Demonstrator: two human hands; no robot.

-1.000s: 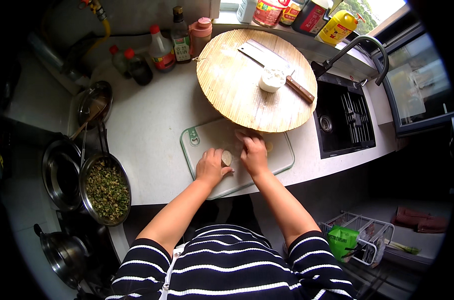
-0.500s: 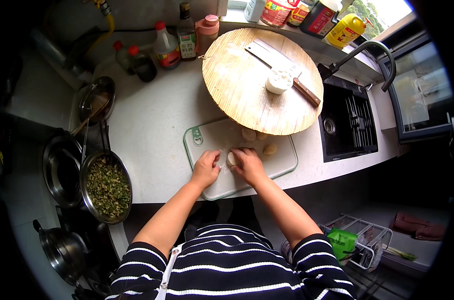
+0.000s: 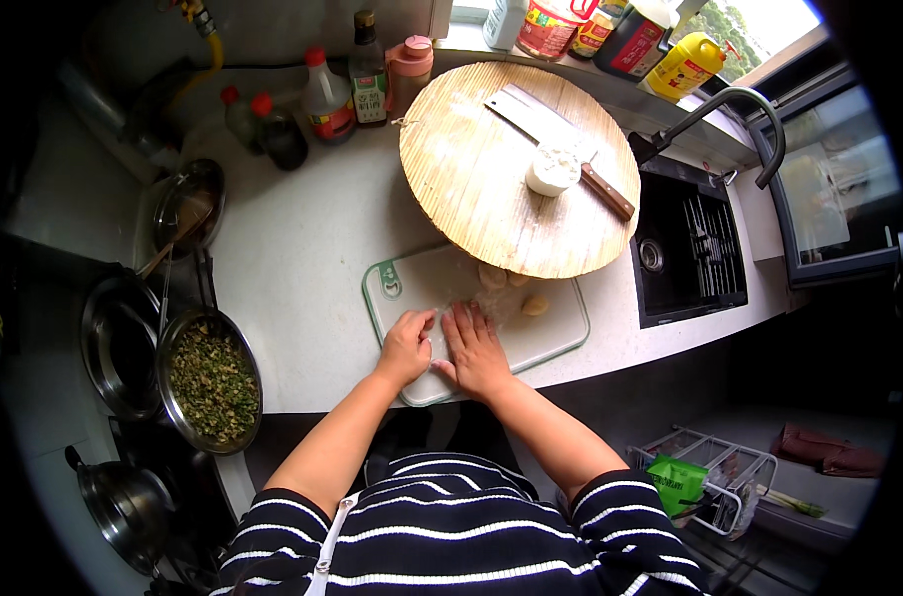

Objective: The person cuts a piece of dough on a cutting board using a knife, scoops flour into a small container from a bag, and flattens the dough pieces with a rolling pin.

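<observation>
My right hand (image 3: 475, 353) lies palm down on the white cutting board (image 3: 556, 336) with green edging, fingers stretched out. The dough disc seen there earlier is hidden, apparently under that palm. Close beside it, my left hand (image 3: 406, 348) rests on the board with its fingers curled closed; nothing shows in them. A small dough ball (image 3: 535, 305) sits to the right of my right hand. Another pale dough piece (image 3: 491, 276) lies farther back, partly covered by the round wooden board's edge. Flour dusts the cutting board around my fingers.
A round wooden board (image 3: 471, 169) overhangs the cutting board's far side, bearing a cleaver (image 3: 533, 114) and a white cup of flour (image 3: 553, 171). At left stands a bowl of chopped green filling (image 3: 213, 382). Bottles (image 3: 329, 99) line the back; a black sink (image 3: 685, 243) is at right.
My right hand has gone from gripping the dough disc by its edge to lying flat over its place. My left hand stays curled, slightly lower in view.
</observation>
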